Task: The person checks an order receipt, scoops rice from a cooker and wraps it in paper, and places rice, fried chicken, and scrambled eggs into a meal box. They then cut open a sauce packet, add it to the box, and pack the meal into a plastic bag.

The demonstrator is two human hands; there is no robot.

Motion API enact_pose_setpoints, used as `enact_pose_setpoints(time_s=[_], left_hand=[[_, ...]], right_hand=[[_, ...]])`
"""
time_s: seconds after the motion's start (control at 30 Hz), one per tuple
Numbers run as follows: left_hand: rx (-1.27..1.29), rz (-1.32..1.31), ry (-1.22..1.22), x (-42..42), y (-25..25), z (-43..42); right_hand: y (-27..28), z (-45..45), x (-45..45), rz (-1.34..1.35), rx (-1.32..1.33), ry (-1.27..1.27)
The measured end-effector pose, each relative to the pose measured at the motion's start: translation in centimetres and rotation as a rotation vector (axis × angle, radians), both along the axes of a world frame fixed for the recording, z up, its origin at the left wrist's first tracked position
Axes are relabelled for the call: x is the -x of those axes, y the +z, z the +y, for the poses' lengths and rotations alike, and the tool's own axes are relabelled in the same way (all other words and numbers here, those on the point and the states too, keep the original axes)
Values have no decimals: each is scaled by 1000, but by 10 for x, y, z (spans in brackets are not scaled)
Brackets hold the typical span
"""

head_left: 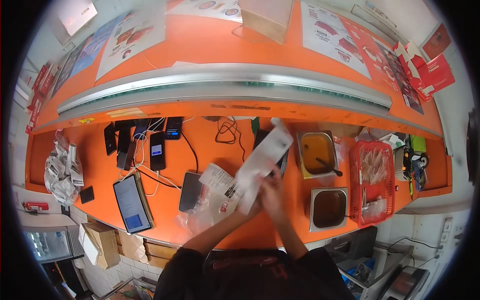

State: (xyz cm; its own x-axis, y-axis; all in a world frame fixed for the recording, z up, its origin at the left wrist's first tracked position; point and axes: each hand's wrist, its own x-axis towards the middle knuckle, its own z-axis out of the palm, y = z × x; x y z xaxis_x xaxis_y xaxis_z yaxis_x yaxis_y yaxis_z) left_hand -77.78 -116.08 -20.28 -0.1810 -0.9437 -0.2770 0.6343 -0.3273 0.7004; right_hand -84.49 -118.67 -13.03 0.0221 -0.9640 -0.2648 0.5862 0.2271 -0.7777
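Over the middle of the orange counter, a long white object, maybe a paper bag or box (265, 152), is tilted up to the right. My left hand (250, 197) is at its lower end, largely covered by it, so its fingers are hard to make out. Against its right side is my right hand (270, 190), with blurred fingers. Just left of my hands lie a printed receipt (218, 180) and a clear plastic bag (212, 207) with red print. A dark tablet (190, 191) sits partly beside them.
Phones (157, 151) with tangled cables and a tablet (132, 204) lie on the left, near a plastic bag (61, 172). Right are two metal sauce containers (317, 152) (328, 209) and a red basket (356, 185). A raised shelf edge (225, 75) crosses ahead.
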Motion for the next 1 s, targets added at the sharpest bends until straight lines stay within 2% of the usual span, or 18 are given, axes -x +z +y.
enact_pose_setpoints(time_s=[0.03, 0.07, 0.13, 0.2, 0.23, 0.27, 0.3, 0.37, 0.4, 0.47, 0.5, 0.57, 0.67, 0.7, 0.8, 0.87, 0.93, 1.0], left_hand=[[-196, 679, 191, -6, 19, 2], [-165, 839, 168, -30, 87, 7], [-91, 524, 75, -83, -22, 17], [79, -759, -272, -106, 120, 2], [17, -723, 33, -127, 94, 11], [-45, -673, 337, -140, 93, 16], [-46, -667, 342, -142, 92, 26], [148, -619, 289, -134, 171, 39], [205, -600, 273, -132, 200, 45], [985, -923, -567, -136, 225, 49], [900, -925, -705, -138, 222, 51], [835, -947, -665, -147, 231, 60], [832, -997, -619, -156, 231, 72], [775, -1001, -639, -159, 235, 74], [760, -924, -580, -158, 235, 88], [882, -1003, -401, -152, 233, 100], [819, -1086, -441, -152, 245, 109], [786, -1297, -378, -153, 252, 119]], right_hand=[[29, 14, -16, 32, 2, 96], [62, 30, -26, 61, 1, 190], [86, 35, -19, 155, 102, 218], [112, 36, 2, 317, 235, 340], [119, 41, 13, 363, 268, 434], [126, 46, 21, 411, 302, 529], [136, 50, 24, 416, 303, 534], [159, 60, 24, 575, 458, 1081], [168, 64, 25, 571, 447, 1096], [192, 60, 31, 627, 680, 1391], [209, 54, 43, 740, 676, 1440], [216, 55, 64, 884, 740, 1304], [233, 51, 78, 1066, 693, 1560], [233, 52, 83, 1071, 698, 1562], [231, 56, 79, 1029, 756, 1430], [230, 71, 46, 942, 809, 993], [212, 71, 17, 898, 951, 988], [200, 76, -14, 1043, 946, 1143]])
